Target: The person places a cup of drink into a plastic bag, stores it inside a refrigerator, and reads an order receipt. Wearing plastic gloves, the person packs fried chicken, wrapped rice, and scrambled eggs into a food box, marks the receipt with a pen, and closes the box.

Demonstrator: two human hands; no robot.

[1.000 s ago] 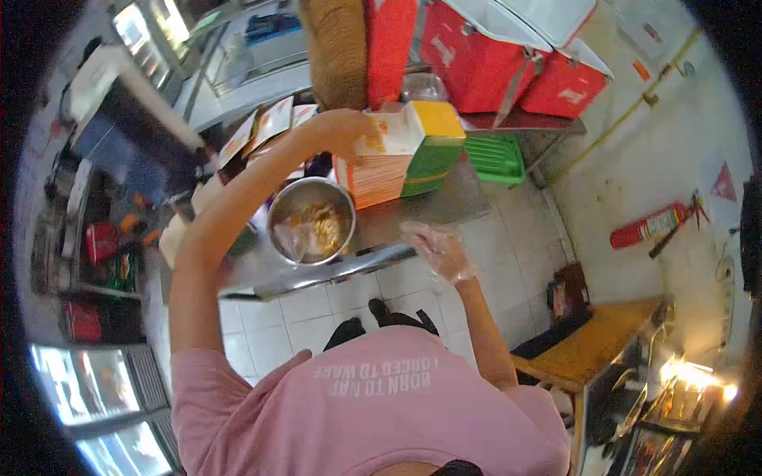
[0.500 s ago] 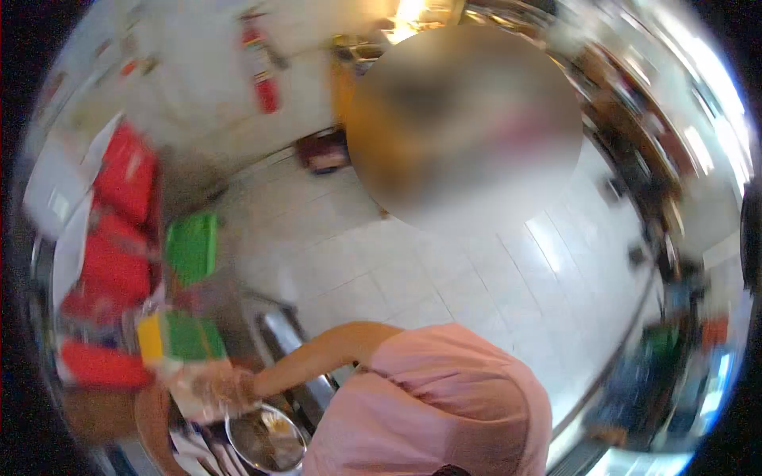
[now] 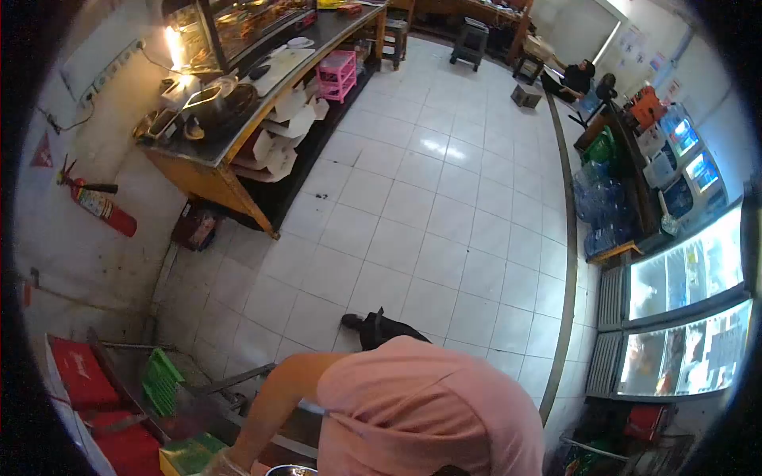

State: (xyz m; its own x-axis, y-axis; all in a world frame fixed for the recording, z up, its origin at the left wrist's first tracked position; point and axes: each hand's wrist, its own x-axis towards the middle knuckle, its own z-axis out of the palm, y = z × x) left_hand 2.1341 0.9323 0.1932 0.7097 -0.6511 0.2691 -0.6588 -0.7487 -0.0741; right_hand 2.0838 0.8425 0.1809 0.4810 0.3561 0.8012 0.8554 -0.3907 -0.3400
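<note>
My right hand (image 3: 225,465), apparently in a clear plastic glove, is at the bottom edge, partly cut off. It is beside a green and yellow box (image 3: 190,454); its fingers do not show well enough to tell whether they grip anything. To the right of the hand, the rim of a round metal bowl (image 3: 290,470) shows at the frame's lower edge, with its contents mostly cut off. My left hand is out of view. My pink shirt (image 3: 429,404) fills the bottom middle.
Red bags (image 3: 83,373) and a green plastic basket (image 3: 163,382) are at lower left. A wooden counter (image 3: 190,178) runs along the left wall near a fire extinguisher (image 3: 103,208). Lit display fridges (image 3: 683,282) stand right. Far back, a person (image 3: 575,79) sits by the wall.
The view has swung to the right, bringing the counter and fridges into sight. My right hand, the box and the bowl have shifted down in frame; my left arm has left view.
</note>
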